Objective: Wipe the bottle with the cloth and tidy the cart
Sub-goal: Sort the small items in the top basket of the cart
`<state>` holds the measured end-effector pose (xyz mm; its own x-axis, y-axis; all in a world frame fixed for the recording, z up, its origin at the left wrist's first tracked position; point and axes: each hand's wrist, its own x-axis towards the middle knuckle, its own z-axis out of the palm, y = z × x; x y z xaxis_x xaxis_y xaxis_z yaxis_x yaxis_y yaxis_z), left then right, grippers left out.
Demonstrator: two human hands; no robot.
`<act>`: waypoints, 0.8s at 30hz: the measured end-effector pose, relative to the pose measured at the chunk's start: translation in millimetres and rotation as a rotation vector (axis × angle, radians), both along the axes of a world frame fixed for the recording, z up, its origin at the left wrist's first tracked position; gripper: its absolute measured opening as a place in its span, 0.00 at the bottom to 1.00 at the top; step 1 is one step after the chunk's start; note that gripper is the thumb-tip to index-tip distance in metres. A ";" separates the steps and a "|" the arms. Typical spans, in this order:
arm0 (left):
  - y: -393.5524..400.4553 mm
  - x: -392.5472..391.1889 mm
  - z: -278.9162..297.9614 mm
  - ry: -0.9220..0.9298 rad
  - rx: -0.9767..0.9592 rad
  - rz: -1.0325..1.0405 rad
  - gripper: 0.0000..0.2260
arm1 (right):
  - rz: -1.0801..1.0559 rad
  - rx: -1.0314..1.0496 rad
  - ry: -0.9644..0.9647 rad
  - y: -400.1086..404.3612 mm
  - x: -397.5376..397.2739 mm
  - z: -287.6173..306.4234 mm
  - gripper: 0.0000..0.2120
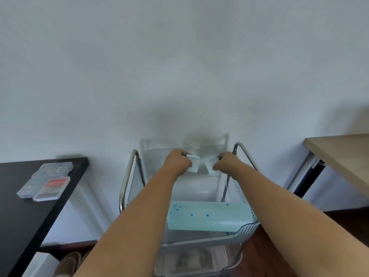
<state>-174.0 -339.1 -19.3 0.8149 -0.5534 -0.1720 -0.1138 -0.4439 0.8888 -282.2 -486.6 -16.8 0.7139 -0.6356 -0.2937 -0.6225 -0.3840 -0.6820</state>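
Both hands, left (178, 161) and right (226, 162), grip a pale blue-white cloth (201, 164) stretched over the cart (127, 176).

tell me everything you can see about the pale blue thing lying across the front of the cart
The pale blue pack is a long, flat rectangular slab, light aqua with small dark blue specks scattered on top. It looks soft or plastic-wrapped, though blur hides detail. It lies flat and crosswise in the near end of the cart's top tray, its left end hidden behind the left forearm. Neither hand touches it; both are farther back.
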 end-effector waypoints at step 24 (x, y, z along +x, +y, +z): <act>-84.2 4.9 -74.2 -0.115 0.610 -0.034 0.12 | 0.087 -0.416 0.364 -40.3 36.3 -61.3 0.13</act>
